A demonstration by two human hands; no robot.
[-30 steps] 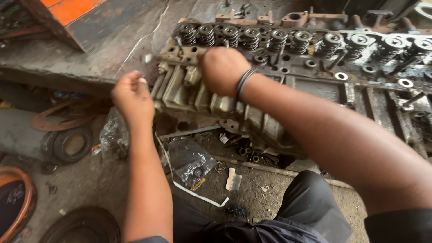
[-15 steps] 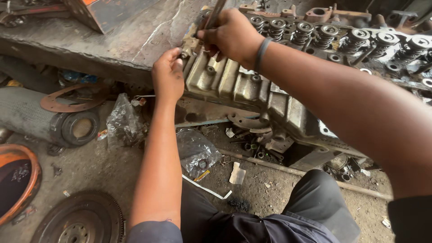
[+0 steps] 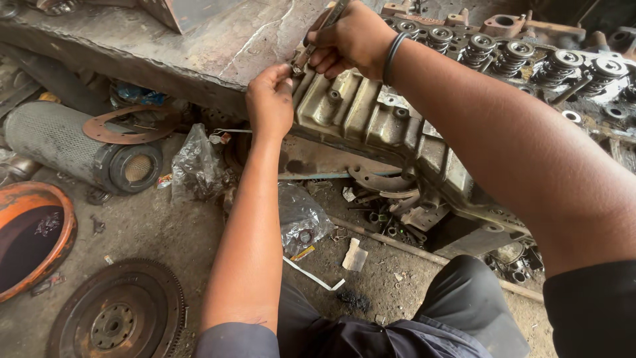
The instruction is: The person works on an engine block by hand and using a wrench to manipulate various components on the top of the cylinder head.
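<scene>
A greasy engine cylinder head (image 3: 397, 126) with a row of valve springs (image 3: 517, 56) lies on a worn bench. My right hand (image 3: 351, 40) is closed around a metal tool (image 3: 324, 30), a wrench or ratchet handle, whose lower end sits at the head's left corner. A dark band rings that wrist. My left hand (image 3: 270, 99) pinches the tool's tip against the same corner; what lies under the fingers is hidden.
On the dirt floor lie a cylindrical air filter (image 3: 79, 149) with a rusty gasket on it, an orange drum rim (image 3: 33, 235), a toothed flywheel (image 3: 119, 315), plastic bags (image 3: 301, 215) with small parts and loose scraps under the bench (image 3: 165, 46). My knees are at the bottom.
My left hand has risen from beside the head to the tool's tip at the corner. My right hand has lifted the tool's handle, and the view has moved closer.
</scene>
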